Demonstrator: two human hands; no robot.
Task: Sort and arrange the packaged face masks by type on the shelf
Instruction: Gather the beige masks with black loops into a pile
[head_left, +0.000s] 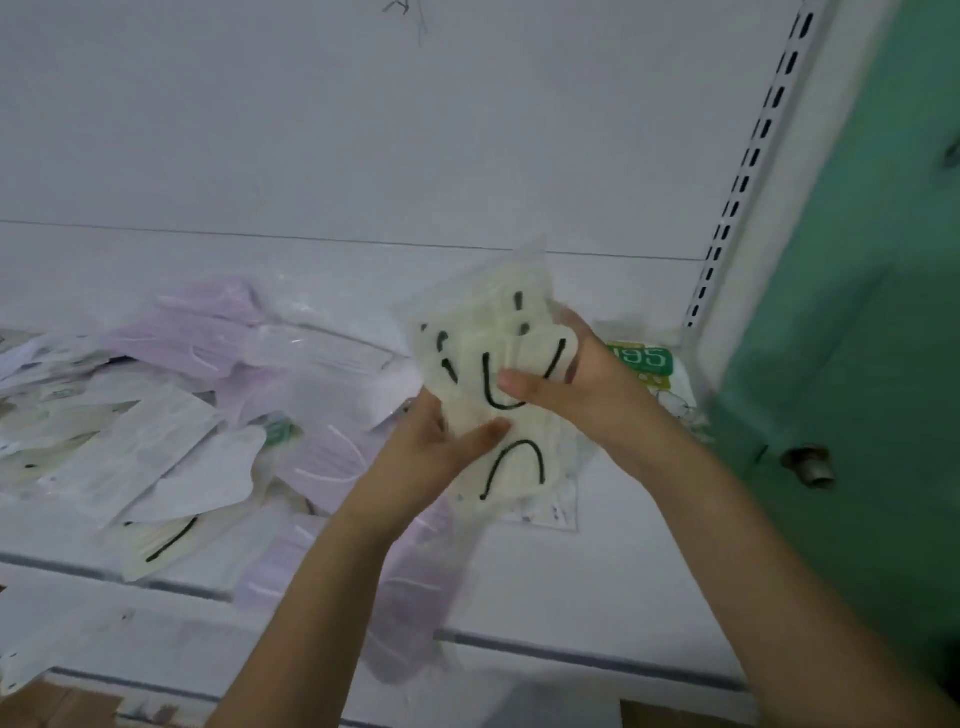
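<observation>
Head view: a small stack of cream packaged masks (498, 374) with black ear loops is held above the white shelf (649, 571), near its right end. The stack is gripped by the left hand (441, 447) at its lower left edge, thumb laid across the front, and pinched by the right hand (566, 384) from the right side, thumb pressed on the front. A loose pile of lilac and white packaged masks (171, 405) is spread over the left part of the shelf. A green-printed pack (644, 364) lies behind the right hand, beside the slotted upright (748, 166) and a green panel (857, 312).
</observation>
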